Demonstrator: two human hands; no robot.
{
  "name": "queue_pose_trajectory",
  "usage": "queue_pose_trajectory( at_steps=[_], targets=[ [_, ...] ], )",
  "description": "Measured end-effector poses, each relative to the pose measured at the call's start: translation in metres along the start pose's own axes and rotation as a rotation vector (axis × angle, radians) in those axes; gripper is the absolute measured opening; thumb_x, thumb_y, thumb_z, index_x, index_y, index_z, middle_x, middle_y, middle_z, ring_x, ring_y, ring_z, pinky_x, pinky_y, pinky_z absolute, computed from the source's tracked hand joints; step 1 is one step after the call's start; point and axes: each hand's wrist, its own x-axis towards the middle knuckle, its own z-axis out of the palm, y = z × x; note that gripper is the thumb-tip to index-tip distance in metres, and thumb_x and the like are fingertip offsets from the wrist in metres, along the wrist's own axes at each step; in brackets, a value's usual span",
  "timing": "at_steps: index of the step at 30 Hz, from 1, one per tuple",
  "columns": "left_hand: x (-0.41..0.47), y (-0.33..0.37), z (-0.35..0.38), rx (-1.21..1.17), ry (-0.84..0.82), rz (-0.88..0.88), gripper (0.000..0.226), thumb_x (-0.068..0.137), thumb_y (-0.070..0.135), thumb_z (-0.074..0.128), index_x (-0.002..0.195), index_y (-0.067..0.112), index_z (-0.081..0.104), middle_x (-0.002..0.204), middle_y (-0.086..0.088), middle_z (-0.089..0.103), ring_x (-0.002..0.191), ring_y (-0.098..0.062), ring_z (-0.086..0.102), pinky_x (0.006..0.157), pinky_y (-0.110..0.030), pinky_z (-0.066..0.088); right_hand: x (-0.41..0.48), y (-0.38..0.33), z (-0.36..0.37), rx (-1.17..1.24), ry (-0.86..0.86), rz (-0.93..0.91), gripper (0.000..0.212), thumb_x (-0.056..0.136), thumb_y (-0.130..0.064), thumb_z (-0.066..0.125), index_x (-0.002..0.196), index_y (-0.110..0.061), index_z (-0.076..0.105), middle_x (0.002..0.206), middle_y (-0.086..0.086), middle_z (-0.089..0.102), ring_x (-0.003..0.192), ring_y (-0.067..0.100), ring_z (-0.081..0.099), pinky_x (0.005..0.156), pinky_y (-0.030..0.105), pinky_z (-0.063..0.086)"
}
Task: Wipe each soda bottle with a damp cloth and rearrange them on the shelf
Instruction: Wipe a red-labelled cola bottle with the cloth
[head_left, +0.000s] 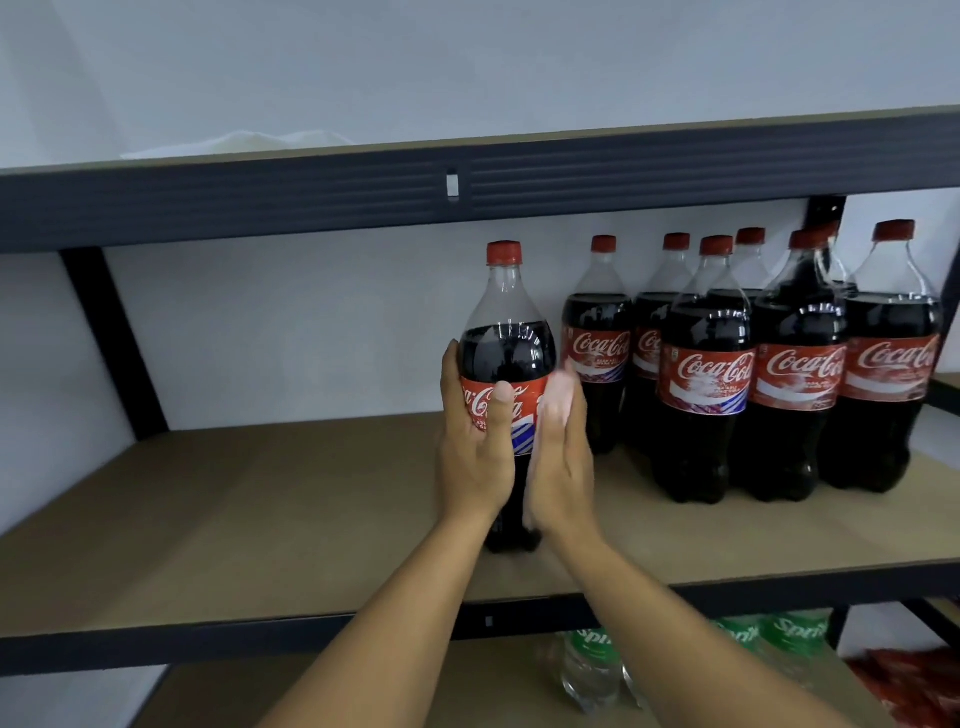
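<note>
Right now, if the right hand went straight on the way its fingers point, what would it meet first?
Probably the back wall: the right hand points into the gap between the held bottle and the nearest standing bottle, though depth is unclear.

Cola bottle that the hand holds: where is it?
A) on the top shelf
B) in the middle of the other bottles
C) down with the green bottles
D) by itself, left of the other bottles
D: the cola bottle that the left hand grips stands apart, left of the other cola bottles, on the same shelf.
</note>
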Motion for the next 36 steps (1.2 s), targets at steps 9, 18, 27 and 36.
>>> queue_pose_trajectory(
  at_steps=[9,18,27,36],
  targets=[
    [0.011,0.001,-0.011,-0.141,-0.204,-0.069,0.071,0.094,0.061,0.054,0.154,0.054,0.016,0.158,0.012,0.042,0.13,0.006,0.056,0.096,-0.015,0.051,0.074,-0.073,-0.003,-0.136,-0.056,-0.23,0.055,0.11,-0.052,0.034,0.161,-0.03,0.038,0.162,-0.006,0.045,0.147,0.005,0.041,0.122,0.033,0.037],
    [0.019,0.002,-0.004,-0.177,-0.218,-0.018,0.1,0.082,0.077,0.065,0.16,0.023,0.032,0.139,0.016,0.061,0.125,-0.007,0.063,0.094,-0.019,0.053,-0.021,0.005,-0.005,0.015,0.042,0.023,0.049,0.108,-0.065,0.03,0.156,-0.057,0.028,0.154,-0.018,0.049,0.139,-0.001,0.049,0.117,0.039,0.045],
    [0.006,0.005,0.005,-0.111,-0.105,-0.04,0.081,0.095,0.063,0.055,0.163,0.03,0.024,0.142,0.025,0.05,0.118,0.012,0.061,0.089,-0.012,0.053,0.088,-0.093,-0.007,-0.111,-0.118,-0.175,0.049,0.11,-0.048,0.046,0.158,-0.034,0.041,0.157,-0.009,0.049,0.132,-0.002,0.044,0.102,0.01,0.035],
    [0.01,0.003,0.008,-0.048,-0.1,-0.029,0.101,0.078,0.092,0.051,0.161,0.042,0.024,0.136,0.043,0.051,0.121,0.006,0.061,0.096,-0.025,0.056,-0.024,0.0,-0.008,0.061,0.055,0.033,0.035,0.115,-0.045,0.028,0.142,-0.067,0.036,0.145,-0.031,0.052,0.141,-0.002,0.047,0.117,0.034,0.039]
  ],
)
